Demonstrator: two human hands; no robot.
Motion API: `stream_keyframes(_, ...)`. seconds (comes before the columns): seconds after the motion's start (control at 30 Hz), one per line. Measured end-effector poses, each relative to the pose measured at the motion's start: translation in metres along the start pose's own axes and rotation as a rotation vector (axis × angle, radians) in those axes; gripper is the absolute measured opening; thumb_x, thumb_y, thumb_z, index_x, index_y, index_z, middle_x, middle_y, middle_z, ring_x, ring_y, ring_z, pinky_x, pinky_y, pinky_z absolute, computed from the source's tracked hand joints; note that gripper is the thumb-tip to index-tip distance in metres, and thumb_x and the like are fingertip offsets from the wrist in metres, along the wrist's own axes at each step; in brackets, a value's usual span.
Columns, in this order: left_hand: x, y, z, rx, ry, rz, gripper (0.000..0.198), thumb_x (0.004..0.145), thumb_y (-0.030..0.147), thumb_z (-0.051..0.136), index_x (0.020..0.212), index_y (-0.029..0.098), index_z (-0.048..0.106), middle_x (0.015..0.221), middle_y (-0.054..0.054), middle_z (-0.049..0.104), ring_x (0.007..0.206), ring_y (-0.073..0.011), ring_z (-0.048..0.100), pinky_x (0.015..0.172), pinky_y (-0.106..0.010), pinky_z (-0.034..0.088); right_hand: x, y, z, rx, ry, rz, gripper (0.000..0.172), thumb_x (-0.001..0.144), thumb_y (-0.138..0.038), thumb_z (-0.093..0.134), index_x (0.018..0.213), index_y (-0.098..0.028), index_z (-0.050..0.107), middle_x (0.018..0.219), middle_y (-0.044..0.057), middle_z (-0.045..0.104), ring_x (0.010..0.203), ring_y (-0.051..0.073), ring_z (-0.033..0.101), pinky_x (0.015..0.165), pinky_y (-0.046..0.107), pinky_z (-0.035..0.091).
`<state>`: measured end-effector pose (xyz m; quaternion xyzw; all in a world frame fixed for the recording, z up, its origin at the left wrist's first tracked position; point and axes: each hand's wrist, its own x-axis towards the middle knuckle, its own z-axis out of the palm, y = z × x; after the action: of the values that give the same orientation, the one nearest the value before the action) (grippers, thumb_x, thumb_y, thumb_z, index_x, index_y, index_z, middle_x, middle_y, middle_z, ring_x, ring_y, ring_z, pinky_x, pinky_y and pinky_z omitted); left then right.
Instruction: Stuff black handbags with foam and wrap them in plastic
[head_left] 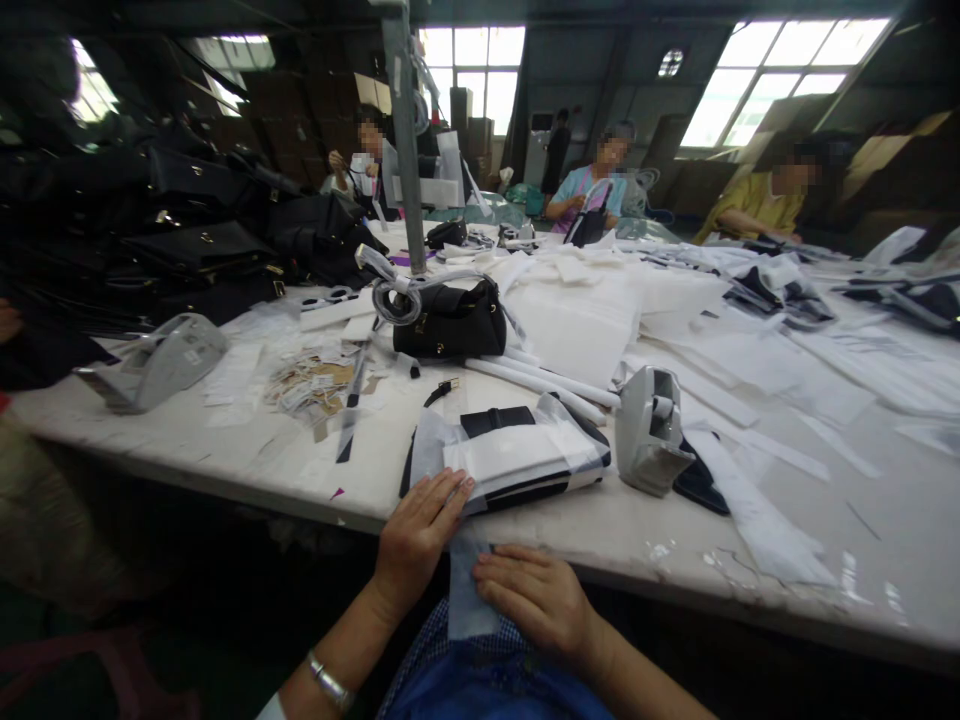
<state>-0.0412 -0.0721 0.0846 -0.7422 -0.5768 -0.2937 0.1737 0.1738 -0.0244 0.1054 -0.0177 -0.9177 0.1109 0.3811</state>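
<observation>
A black handbag [495, 497] lies on its side at the table's front edge, partly covered by white foam sheet [510, 450] and translucent wrapping. My left hand [420, 530] presses its fingertips on the near left side of this wrapping, fingers stretched out and close together. From below there, a translucent strip [466, 590] hangs over the table edge toward my lap. My right hand [536, 600] has its fingers over the strip's right edge and seems to grip it; the thumb is hidden. On the bag's top shows a black flap with a strap [496, 420].
A grey tape dispenser [651, 430] stands right of the bag, another dispenser [180, 360] at left. Behind stands a second black handbag [450, 320] beside a metal post [405, 140]. Black bags [202, 250] are piled at left; white sheets [577, 310] cover the right. Several people work beyond.
</observation>
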Motion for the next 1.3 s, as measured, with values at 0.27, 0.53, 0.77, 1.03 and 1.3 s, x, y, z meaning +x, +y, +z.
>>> stream_keyframes(0.27, 0.000, -0.001, -0.003, -0.024, -0.046, 0.005, 0.040, 0.098, 0.018, 0.048, 0.137, 0.014, 0.049, 0.136, -0.009, 0.060, 0.128, -0.0230, 0.054, 0.106, -0.042, 0.047, 0.035, 0.025, -0.018, -0.013, 0.015, 0.025, 0.019, 0.097, -0.009, 0.049, 0.109, -0.014, 0.063, 0.100, 0.010, 0.077, 0.100, 0.018, 0.071, 0.097, 0.039, 0.055)
stream_keyframes(0.53, -0.003, -0.001, -0.003, -0.043, 0.000, 0.020, 0.034, 0.098, 0.012, 0.043, 0.129, 0.014, 0.057, 0.136, -0.011, 0.060, 0.129, -0.0226, 0.053, 0.104, -0.043, 0.048, 0.045, 0.033, -0.019, -0.185, -0.106, -0.012, 0.016, 0.098, -0.010, 0.048, 0.104, -0.016, 0.062, 0.126, 0.012, 0.067, 0.131, 0.025, 0.052, 0.113, 0.053, 0.038)
stream_keyframes(0.77, -0.007, -0.002, -0.002, -0.091, 0.029, -0.005, 0.035, 0.097, 0.010, 0.045, 0.130, 0.014, 0.056, 0.130, -0.010, 0.064, 0.125, -0.0214, 0.056, 0.103, -0.042, 0.049, 0.037, 0.041, -0.014, -0.098, -0.203, 0.025, 0.022, 0.098, -0.005, 0.041, 0.112, -0.011, 0.057, 0.118, 0.015, 0.071, 0.114, 0.018, 0.065, 0.104, 0.039, 0.050)
stream_keyframes(1.03, -0.004, -0.009, -0.005, -0.148, 0.043, 0.018, 0.031, 0.096, 0.009, 0.046, 0.124, 0.013, 0.059, 0.127, -0.010, 0.066, 0.123, -0.0201, 0.058, 0.103, -0.040, 0.050, 0.042, 0.036, -0.015, -0.079, -0.208, 0.035, 0.021, 0.096, -0.006, 0.044, 0.107, -0.014, 0.060, 0.107, 0.011, 0.075, 0.104, 0.018, 0.070, 0.100, 0.038, 0.053)
stream_keyframes(1.3, -0.006, 0.004, -0.010, -0.085, -0.001, -0.035, 0.038, 0.098, 0.008, 0.038, 0.129, 0.015, 0.057, 0.133, -0.009, 0.062, 0.127, -0.0201, 0.054, 0.105, -0.041, 0.049, 0.060, 0.047, -0.014, -0.194, -0.217, -0.010, 0.020, 0.094, -0.007, 0.049, 0.106, -0.017, 0.061, 0.122, 0.010, 0.070, 0.127, 0.024, 0.055, 0.114, 0.053, 0.035)
